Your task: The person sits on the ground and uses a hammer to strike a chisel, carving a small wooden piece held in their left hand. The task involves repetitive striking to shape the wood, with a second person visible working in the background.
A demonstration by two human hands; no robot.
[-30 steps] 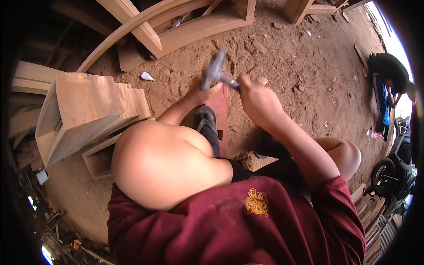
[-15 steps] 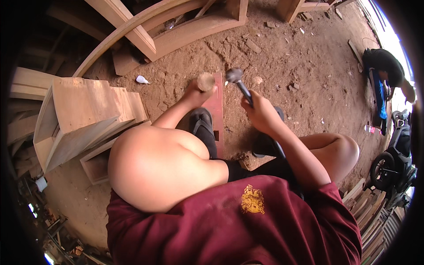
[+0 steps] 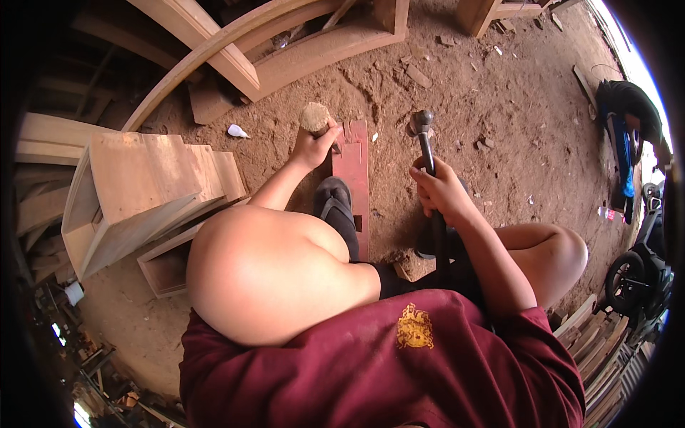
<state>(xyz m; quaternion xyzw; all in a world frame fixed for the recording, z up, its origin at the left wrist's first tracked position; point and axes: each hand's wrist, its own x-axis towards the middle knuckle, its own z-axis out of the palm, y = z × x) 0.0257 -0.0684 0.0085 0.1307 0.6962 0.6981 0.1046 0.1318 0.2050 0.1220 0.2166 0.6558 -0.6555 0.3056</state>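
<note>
In my left hand is a chisel, its round wooden butt facing up and tilted to the left. Its dark metal end sits at the left edge of a reddish wooden board lying on the ground, where the surface is chipped. My right hand grips a hammer by its dark shaft, head pointing away from me, to the right of the board and apart from the chisel. A sandalled foot rests against the board, and a rectangular notch shows near the board's closer end.
Stepped wooden pieces stand at the left, with a curved wooden frame at the far side. A small white bottle lies on the dirt floor. At the right are a motorbike and stacked planks. Wood scraps dot the ground.
The hammer has swung right, away from the chisel. My left hand has tipped the chisel's butt leftward, uncovering more of the board's far end. The view has shifted slightly.
</note>
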